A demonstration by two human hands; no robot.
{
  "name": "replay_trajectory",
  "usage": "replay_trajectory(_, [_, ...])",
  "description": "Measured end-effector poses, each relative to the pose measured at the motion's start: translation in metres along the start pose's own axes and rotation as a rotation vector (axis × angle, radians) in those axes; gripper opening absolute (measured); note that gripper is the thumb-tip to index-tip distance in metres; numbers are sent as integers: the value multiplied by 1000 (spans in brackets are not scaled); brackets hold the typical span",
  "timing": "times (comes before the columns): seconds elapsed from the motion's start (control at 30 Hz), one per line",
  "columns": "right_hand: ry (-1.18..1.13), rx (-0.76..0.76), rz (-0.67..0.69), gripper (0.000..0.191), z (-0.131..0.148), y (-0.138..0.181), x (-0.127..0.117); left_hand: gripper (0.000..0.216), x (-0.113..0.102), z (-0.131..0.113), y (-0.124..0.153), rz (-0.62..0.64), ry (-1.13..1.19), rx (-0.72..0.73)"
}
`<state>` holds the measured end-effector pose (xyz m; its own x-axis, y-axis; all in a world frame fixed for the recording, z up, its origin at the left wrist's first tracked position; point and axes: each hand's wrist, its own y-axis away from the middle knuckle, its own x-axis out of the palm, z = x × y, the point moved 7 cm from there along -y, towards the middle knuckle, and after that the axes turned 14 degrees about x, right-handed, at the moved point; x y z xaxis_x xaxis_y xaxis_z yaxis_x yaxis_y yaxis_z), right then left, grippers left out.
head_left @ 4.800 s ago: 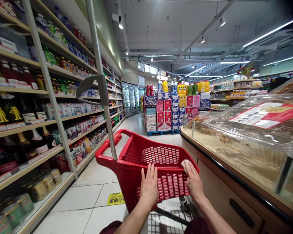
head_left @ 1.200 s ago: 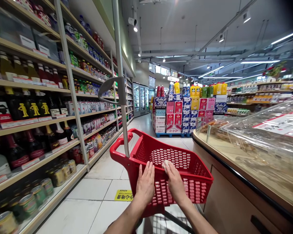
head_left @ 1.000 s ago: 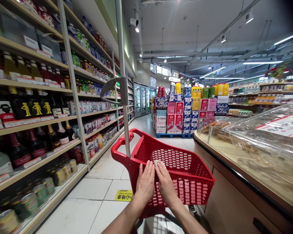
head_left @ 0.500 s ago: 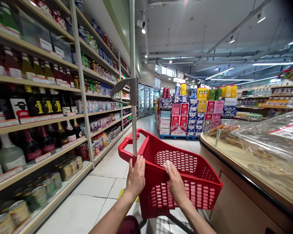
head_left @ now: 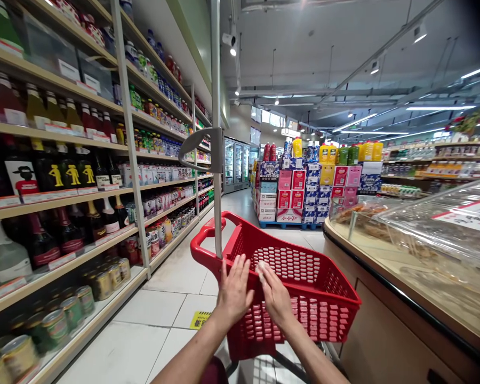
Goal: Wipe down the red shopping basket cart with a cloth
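Note:
A red plastic shopping cart basket [head_left: 288, 274] with slotted walls stands before me. My left hand [head_left: 235, 288] lies flat near the rim at the handle end, fingers stretched out and together, with nothing in it. Close beside it, my right hand [head_left: 275, 293] bends over the rim, its fingertips pressed on a small crumpled white tissue [head_left: 261, 265]; the fingers partly hide it. A metal pole [head_left: 217, 197] rises from the basket's corner behind my left hand and carries a grey loop-shaped holder [head_left: 200, 150].
Shelves of bottles and cans [head_left: 60, 192] line the left side. A glass-covered food counter [head_left: 424, 250] stands close on the right. Stacked drink cartons [head_left: 292, 194] on a blue pallet are ahead. A yellow floor sticker [head_left: 201, 319] lies on the white tiles.
My right hand has slid left along the basket rim with the white tissue. My left hand has shifted slightly right, so the two hands are closer together.

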<state>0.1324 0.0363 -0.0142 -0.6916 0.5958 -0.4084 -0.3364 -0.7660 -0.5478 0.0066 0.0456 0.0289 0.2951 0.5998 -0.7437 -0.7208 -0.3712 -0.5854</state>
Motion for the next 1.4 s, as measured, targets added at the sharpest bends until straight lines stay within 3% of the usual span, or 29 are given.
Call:
replay_trajectory(0.1, [-93, 103, 19, 48, 2, -3, 2, 61, 23, -27, -23, 85, 157, 68])
replay_trajectory(0.23, [-115, 166, -98, 53, -9, -3, -2, 41, 43, -47, -43, 113, 221, -3])
replay_trajectory(0.33, [-42, 166, -172, 54, -35, 0, -15, 32, 37, -45, -50, 101, 216, -2])
replay_trajectory(0.5, [148, 116, -52, 47, -67, 5, -29, 27, 11, -14, -53, 168, 189, -29])
replay_trajectory(0.63, [133, 149, -109, 45, -70, 7, -38, 21, 7, -14, -51, 205, 171, -45])
replay_trajectory(0.8, [163, 59, -90, 41, -68, 9, -36, 20, 14, -15, -56, 233, 105, -73])
replay_trajectory(1.0, [183, 8, -99, 39, -68, 13, -34, 19, 24, -24, -50, 267, 100, 106])
replay_trajectory(1.13, [223, -4, -136, 39, -68, 14, -36, 31, 25, -39, -31, 108, 12, 259])
replay_trajectory(1.23, [256, -59, -105, 38, -71, 15, -39, 37, 13, -28, -17, -46, -98, 398])
replay_trajectory(1.33, [279, -63, -111, 37, -75, 16, -42, 38, 1, -4, -11, -109, -144, 323])
replay_trajectory(1.4, [290, -29, -137, 38, -76, 16, -43, 37, 1, -5, -10, -138, -133, 280])
